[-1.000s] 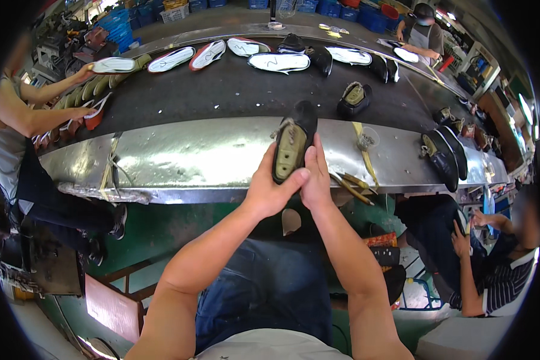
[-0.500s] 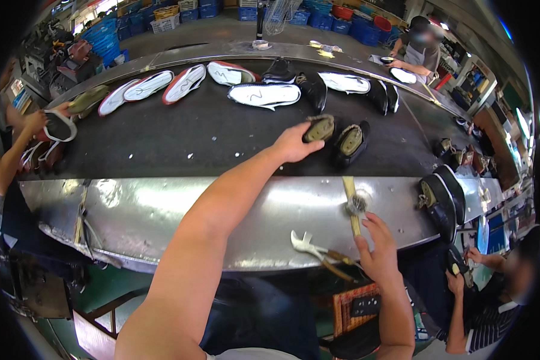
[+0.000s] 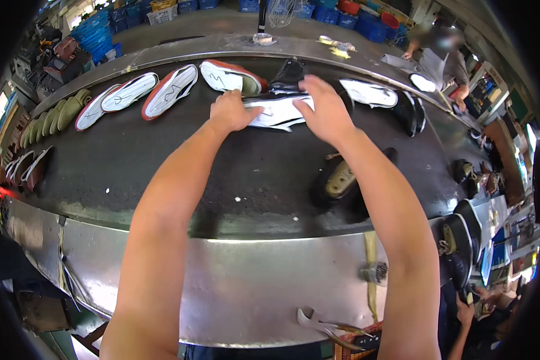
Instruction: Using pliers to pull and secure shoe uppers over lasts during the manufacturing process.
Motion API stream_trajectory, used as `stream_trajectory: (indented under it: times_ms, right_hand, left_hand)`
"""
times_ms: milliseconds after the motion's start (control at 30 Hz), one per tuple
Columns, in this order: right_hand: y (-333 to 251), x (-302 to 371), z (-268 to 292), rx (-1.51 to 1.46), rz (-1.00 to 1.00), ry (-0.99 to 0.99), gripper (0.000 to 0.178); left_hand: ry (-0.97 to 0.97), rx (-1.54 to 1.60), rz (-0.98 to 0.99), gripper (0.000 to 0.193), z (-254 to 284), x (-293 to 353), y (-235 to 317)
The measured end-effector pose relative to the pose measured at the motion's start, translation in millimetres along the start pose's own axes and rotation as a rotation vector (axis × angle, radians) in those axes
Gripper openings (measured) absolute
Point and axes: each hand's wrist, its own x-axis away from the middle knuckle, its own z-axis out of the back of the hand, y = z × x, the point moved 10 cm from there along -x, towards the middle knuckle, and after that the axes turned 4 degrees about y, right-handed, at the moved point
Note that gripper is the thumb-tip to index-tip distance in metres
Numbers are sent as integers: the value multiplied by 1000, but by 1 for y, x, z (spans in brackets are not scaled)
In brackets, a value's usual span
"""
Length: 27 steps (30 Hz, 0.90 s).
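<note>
Both my arms reach across the dark work surface to a black shoe upper with a white underside [image 3: 277,113], lying bottom up. My left hand [image 3: 233,111] closes round its left end, thumb pointing inward over the white. At the other end my right hand [image 3: 330,114] grips it, thumb on the white face and fingers over the far side. Just beyond stands another black shoe [image 3: 288,75]. Nearer me, a pair of black shoes with olive insides [image 3: 340,180] is partly hidden by my right forearm.
Along the back lie red-edged, white-bottomed shoes [image 3: 170,91] and another white-bottomed shoe [image 3: 368,94]. Green shoe parts [image 3: 57,114] line the left. On the metal ledge [image 3: 270,282] are a wire brush [image 3: 375,272], a yellowish strip [image 3: 371,300] and pincers [image 3: 318,324]. Co-workers are at both sides.
My left hand has left the olive-lined black shoe and moved left and away from me. My right hand has risen from beside the brush. Both now hold the white-bottomed shoe.
</note>
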Motion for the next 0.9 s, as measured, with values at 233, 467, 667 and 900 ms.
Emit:
stream_trajectory:
  times_ms: [233,467,667,900]
  right_hand:
    - [47,-60,-117,207,-104,-200,65]
    - [-11,-65,-133,531,92,-428,45]
    - [-12,-44,-148,423,-226,-560,81]
    - [-12,-33,-186,434,-290,-376,77]
  left_hand:
    - [-164,337,-113,84,-28,5,-11]
    - [-191,72,-240,65,33,88,-7]
    - [-278,263,-71,48,147,229,-103]
    - [144,112,351,75,222,521,-245]
